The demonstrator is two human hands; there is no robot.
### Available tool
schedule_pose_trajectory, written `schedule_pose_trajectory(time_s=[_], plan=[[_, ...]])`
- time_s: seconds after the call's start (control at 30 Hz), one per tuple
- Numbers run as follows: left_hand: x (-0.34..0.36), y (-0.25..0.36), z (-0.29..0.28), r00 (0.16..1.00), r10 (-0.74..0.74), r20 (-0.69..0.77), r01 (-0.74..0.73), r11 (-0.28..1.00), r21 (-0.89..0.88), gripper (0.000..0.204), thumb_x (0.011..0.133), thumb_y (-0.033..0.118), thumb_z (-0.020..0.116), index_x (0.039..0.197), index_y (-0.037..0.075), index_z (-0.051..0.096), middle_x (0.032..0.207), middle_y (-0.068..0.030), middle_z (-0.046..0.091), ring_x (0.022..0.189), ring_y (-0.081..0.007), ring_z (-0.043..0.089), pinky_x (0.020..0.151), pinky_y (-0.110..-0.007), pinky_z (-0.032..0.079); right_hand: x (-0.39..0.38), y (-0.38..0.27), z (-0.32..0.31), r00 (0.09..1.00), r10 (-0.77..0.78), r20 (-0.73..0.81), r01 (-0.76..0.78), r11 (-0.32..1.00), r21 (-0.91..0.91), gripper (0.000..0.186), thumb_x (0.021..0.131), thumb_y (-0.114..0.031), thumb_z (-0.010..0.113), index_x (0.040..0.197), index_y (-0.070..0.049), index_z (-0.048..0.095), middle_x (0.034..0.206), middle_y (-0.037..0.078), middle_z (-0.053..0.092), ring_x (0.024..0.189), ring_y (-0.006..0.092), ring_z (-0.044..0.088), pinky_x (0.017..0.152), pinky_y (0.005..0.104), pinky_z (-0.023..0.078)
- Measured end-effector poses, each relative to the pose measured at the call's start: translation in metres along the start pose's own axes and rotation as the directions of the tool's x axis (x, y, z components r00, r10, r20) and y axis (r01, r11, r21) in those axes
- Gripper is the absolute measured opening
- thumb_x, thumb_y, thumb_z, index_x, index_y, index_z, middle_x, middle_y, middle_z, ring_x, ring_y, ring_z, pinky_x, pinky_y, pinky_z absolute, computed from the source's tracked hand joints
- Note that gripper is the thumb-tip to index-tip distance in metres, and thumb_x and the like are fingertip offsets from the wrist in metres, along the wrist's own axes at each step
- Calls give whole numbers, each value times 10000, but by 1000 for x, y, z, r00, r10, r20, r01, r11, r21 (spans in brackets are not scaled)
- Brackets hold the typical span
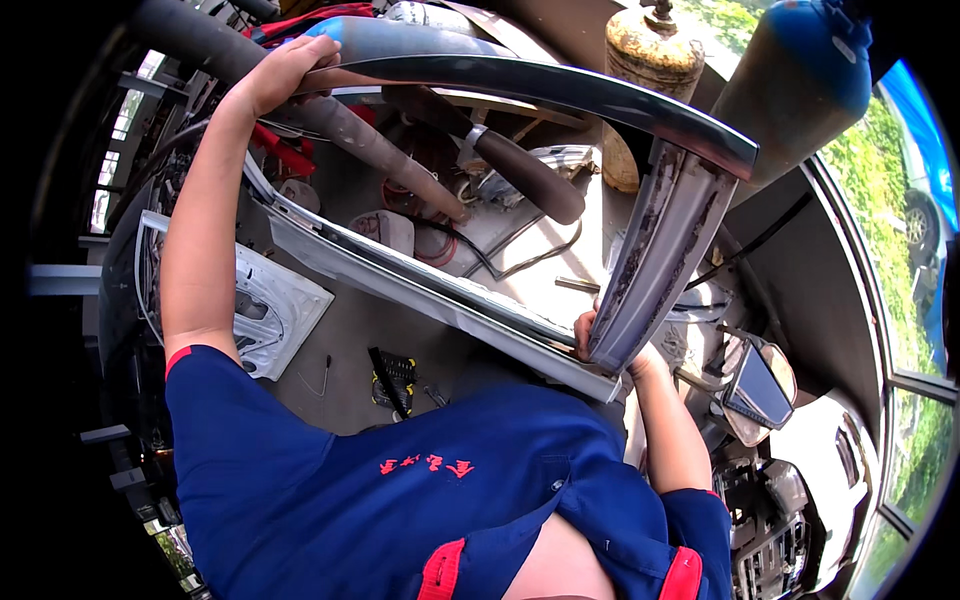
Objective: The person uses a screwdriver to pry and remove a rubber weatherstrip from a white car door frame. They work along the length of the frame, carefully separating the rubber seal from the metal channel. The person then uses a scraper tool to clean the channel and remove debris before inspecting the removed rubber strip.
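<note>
Workshop floor (pixel 350 345), grey and cluttered, spreads beneath the scene, with sunlit windows (pixel 880 215) and greenery at three o'clock. Across the middle, in front of the person, stands the task's thing, a car door frame (pixel 660 250): its dark curved top rail sweeps from eleven o'clock round to two, a rust-marked silver post drops from there toward four, and a pale lower rail slants back up to ten. At eleven o'clock the left hand (pixel 282 78) has its grip closed over the top rail's end, fingers wrapped across it. Between three and four, the right hand (pixel 584 334) is curled around the foot of the post, its grip pinching the frame near the lower corner; the post hides the palm. A white door panel (pixel 310 300) lies at nine o'clock beside the left arm. Farther out sit a rusty yellowish gas cylinder (pixel 655 60) at one, a blue-topped gas cylinder (pixel 800 90) at two, and a side mirror (pixel 760 385) between three and four.
</note>
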State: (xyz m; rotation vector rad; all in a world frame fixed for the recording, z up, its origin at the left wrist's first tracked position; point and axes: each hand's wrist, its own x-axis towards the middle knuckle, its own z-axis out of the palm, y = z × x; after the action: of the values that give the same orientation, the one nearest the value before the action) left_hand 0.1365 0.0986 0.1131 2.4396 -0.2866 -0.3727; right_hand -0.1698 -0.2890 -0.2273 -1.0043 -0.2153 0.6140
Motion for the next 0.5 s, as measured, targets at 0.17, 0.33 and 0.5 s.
schedule_pose_trajectory(time_s=[0.17, 0.33, 0.5], plan=[[5, 18, 8, 999, 47, 26, -51, 980, 194, 446, 1006, 387, 460, 782, 38, 621, 726, 6, 525, 712, -129, 471, 703, -299, 387, 1, -27, 16, 952, 288, -109, -291, 957, -16, 818, 1032, -644, 348, 571, -15, 594, 534, 82, 571, 508, 146, 531, 527, 266, 419], [-6, 27, 17, 999, 44, 13, -45, 973, 227, 446, 982, 381, 428, 724, 46, 569, 669, -19, 491, 625, -150, 477, 601, -331, 422, -4, -27, -2, 907, 413, -83, -411, 911, 42, 879, 1027, -675, 235, 539, -16, 553, 537, 122, 555, 539, 225, 536, 557, 312, 436], [9, 64, 44, 1000, -22, 19, 17, 972, 233, 446, 972, 377, 416, 749, 38, 601, 700, -44, 535, 662, -168, 523, 626, -341, 451, -22, -50, -35, 913, 382, -141, -391, 919, -41, 888, 1039, -655, 154, 495, -39, 491, 504, 139, 515, 525, 257, 530, 570, 343, 440]])
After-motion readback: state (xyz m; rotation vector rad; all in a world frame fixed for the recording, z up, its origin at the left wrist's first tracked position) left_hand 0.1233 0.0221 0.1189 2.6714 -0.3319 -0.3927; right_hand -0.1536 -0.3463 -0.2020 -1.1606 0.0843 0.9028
